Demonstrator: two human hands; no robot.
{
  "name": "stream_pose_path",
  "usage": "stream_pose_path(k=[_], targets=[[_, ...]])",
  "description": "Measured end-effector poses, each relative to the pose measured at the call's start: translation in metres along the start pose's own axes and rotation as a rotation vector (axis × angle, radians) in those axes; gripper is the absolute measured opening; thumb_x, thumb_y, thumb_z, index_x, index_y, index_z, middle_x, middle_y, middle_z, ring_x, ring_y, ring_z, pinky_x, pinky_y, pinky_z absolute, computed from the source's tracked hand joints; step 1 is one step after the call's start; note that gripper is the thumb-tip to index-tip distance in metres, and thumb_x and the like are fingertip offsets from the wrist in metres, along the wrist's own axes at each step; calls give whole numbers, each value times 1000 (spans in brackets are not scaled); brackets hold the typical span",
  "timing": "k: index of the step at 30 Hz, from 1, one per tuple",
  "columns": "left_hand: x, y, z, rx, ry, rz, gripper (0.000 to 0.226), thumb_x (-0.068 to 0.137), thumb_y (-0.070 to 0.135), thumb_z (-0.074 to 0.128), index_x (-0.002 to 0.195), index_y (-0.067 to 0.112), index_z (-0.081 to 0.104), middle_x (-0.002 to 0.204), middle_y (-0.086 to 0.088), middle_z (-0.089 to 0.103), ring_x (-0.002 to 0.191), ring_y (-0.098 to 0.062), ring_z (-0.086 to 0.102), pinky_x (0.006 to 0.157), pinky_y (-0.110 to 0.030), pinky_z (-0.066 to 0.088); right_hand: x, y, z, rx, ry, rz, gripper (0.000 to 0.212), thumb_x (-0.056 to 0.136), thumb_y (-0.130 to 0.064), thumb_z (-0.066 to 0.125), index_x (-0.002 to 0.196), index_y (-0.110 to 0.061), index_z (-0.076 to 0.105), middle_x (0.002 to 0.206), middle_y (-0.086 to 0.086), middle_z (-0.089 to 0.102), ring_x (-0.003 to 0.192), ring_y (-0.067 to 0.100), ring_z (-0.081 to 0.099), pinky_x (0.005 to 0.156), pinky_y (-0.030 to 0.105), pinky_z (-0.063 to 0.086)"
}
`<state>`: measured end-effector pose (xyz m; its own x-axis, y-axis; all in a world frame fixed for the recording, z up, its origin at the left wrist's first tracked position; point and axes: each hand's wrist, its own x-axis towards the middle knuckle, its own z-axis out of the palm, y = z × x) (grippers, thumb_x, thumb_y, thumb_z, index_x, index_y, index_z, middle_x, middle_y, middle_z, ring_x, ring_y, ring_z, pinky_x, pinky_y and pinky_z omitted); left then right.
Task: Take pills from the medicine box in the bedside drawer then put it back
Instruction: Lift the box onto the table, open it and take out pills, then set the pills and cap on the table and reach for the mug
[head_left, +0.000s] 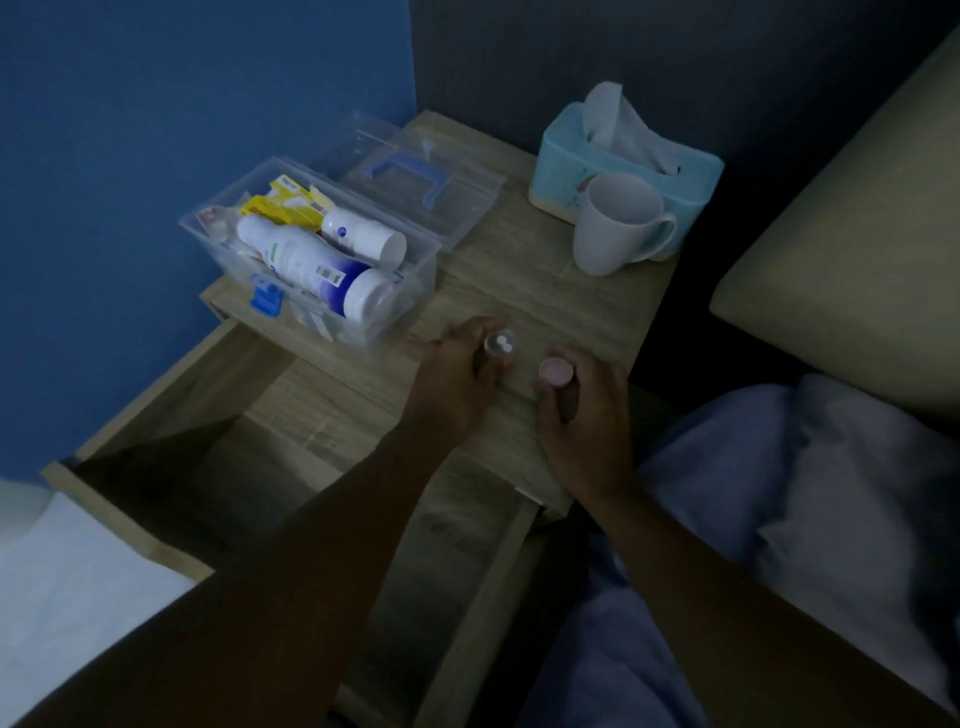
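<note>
A clear plastic medicine box (415, 270) stands open on the bedside table (561, 306), with white bottles and yellow packets inside. Its clear lid (415, 171), which has a blue handle, lies behind it. My left hand (452, 379) holds a small clear cap (500, 345) with two white pills in it. My right hand (582, 415) grips a small brown pill bottle (557, 371) with a pink opening, upright on the table top. The drawer (322, 426) below is pulled open and looks dark inside.
A white mug (618, 223) stands at the back right of the table, in front of a teal tissue box (623, 156). A bed with a pillow (857, 249) and pale blanket (779, 493) lies to the right. A blue wall is on the left.
</note>
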<state>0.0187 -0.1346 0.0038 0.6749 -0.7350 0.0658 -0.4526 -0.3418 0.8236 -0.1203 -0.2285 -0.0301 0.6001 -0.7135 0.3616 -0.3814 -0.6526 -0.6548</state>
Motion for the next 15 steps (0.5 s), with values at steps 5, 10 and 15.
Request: stream_pose_path(k=[5, 10, 15], targets=[[-8, -6, 10, 106, 99, 87, 38, 91, 32, 64, 125, 17, 62, 120, 1, 69, 105, -2, 56, 100, -2, 28, 3, -3, -3, -47, -71, -33, 49, 81, -23, 61, 129, -12, 57, 119, 3, 60, 113, 16, 51, 96, 9, 34], [-16, -4, 3, 89, 84, 132, 39, 88, 31, 69, 123, 16, 62, 113, 1, 69, 96, -13, 68, 94, -40, 53, 7, -9, -6, -109, -115, -42, 56, 76, -32, 59, 129, -16, 56, 109, 2, 55, 104, 17, 50, 86, 21, 35], [-21, -4, -5, 75, -63, 6, 63, 87, 37, 68, 142, 19, 45, 137, -5, 58, 126, -24, 55, 104, -45, 47, 7, -11, -7, -131, -149, -7, 68, 73, -42, 57, 135, -14, 52, 113, 4, 52, 107, 19, 48, 88, 28, 40]])
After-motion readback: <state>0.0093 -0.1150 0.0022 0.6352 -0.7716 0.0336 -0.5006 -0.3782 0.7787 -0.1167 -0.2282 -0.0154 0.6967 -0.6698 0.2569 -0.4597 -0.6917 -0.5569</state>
